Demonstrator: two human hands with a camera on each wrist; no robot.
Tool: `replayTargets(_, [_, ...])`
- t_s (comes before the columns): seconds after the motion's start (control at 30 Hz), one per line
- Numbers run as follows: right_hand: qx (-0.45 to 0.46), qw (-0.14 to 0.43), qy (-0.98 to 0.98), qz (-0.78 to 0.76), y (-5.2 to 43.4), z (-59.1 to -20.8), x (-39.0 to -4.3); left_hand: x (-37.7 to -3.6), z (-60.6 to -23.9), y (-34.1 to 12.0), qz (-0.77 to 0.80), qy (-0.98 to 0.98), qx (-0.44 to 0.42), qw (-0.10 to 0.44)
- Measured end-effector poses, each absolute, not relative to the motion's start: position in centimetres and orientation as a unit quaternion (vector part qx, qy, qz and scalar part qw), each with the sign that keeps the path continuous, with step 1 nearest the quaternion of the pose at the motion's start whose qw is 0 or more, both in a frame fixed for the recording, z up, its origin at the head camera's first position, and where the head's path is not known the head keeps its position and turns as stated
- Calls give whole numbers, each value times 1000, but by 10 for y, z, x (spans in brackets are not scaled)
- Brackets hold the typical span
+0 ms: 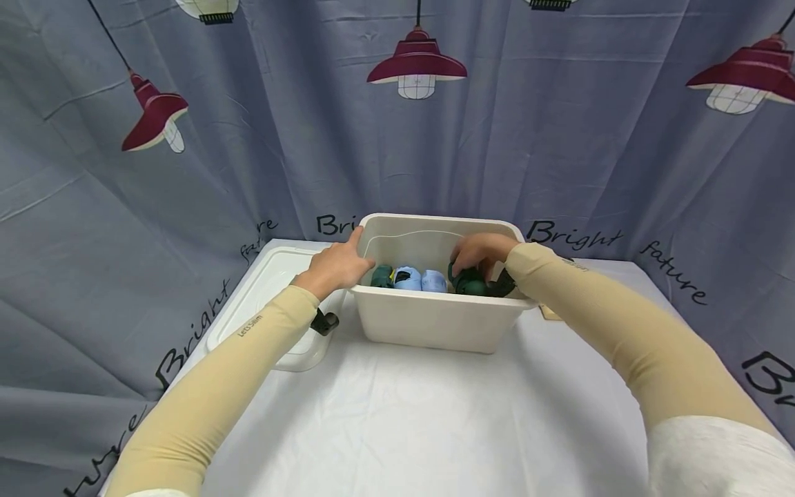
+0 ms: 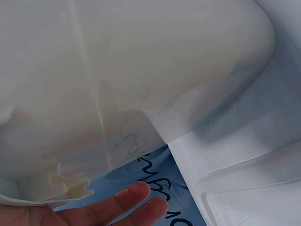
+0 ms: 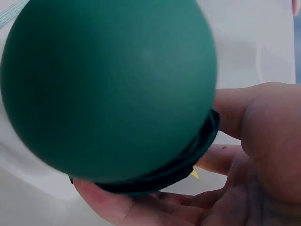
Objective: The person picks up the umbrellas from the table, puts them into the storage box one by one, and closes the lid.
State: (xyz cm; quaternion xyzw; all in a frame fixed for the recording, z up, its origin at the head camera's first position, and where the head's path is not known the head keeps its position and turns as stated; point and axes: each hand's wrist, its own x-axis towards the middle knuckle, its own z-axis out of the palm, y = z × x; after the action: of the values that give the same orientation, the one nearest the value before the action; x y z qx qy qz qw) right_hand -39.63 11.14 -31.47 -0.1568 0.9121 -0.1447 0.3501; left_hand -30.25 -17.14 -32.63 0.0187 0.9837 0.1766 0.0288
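A white plastic bin (image 1: 428,317) stands on the table with small rounded items inside. My right hand (image 1: 484,252) reaches into its right side and grips a smooth green round object (image 3: 113,89) with a dark green band (image 3: 155,181). The thumb and fingers curl about the band; the object's far side is hidden. My left hand (image 1: 338,266) rests at the bin's left rim, thumb over the edge, with straight fingers (image 2: 134,193) outside below it. Two light blue items (image 1: 407,278) and a dark green one (image 1: 381,276) lie left of my right hand.
A white lid (image 1: 267,276) lies on the table left of the bin, partly under my left forearm. A small tan piece (image 1: 549,313) shows beside the bin at the right. Behind the white table (image 1: 422,414) hangs a grey-blue curtain (image 1: 310,138).
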Motion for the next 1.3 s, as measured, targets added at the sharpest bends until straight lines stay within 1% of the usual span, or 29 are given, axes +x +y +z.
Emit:
replayTargets(0.4, [-149, 371, 909, -117, 98, -331, -396, -302, -326, -172, 173, 984, 20, 23])
replayTargets(0.6, [-160, 382, 903, -114, 100, -333, -399, -304, -326, -172, 171, 985, 26, 18])
replayTargets(0.83, [-152, 414, 886, -143, 100, -335, -400, -304, -328, -173, 176, 984, 22, 22])
replayTargets(1.3, [-169, 430, 875, -148, 102, -335, -397, -303, -327, -172, 180, 983, 25, 25])
